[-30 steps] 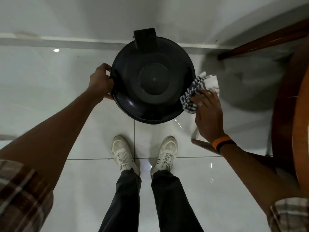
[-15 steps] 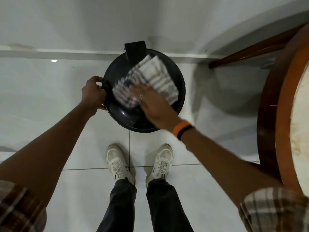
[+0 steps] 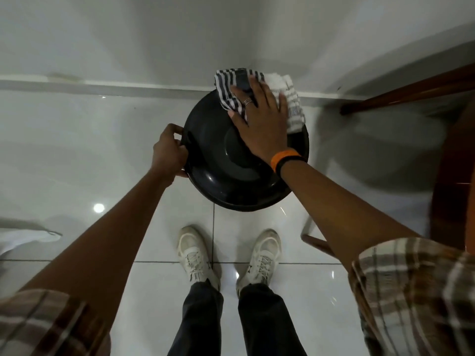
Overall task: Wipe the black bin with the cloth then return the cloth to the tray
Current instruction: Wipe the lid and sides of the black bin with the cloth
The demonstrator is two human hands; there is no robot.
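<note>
Mid-wipe: right hand (image 3: 259, 124) lies flat, fingers spread, pressing the striped cloth (image 3: 290, 104) onto the black bin (image 3: 218, 181) lid's far edge; left hand (image 3: 168, 152) clamps the rim. Tray's not visible, so returning it remains.

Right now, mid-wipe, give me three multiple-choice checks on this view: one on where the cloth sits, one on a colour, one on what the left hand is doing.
1. Where is the striped dark-and-white cloth?
A. On the floor
B. On the far side of the round black plastic bin's lid
C. On a tray

2. What colour is the band on the right wrist?
A. Orange
B. Green
C. White

3. What is the left hand doing?
A. Hanging free
B. Holding the cloth
C. Gripping the bin's rim

Answers:
1 B, the right hand presses it there.
2 A, it is plainly orange.
3 C, fingers curl round the left edge.
</note>
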